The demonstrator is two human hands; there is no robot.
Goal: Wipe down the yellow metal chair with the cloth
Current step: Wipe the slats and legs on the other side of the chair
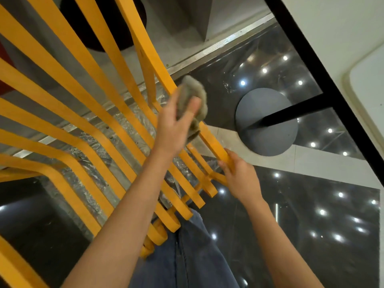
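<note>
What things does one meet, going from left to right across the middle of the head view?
Yellow chair slats → left hand holding the grey cloth → round grey table base → black table edge → white tabletop.

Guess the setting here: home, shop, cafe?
Probably a cafe or food court: slatted yellow metal chair, pedestal table with round base, glossy dark floor mirroring many ceiling spotlights.

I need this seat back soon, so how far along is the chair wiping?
Nothing shows as finished; no slat looks visibly cleaner than another. In hand: the left hand presses a grey cloth against the outermost slat of the yellow metal chair, while the right hand grips that slat's lower end. Left: seemingly the other slats away from the cloth.
</note>
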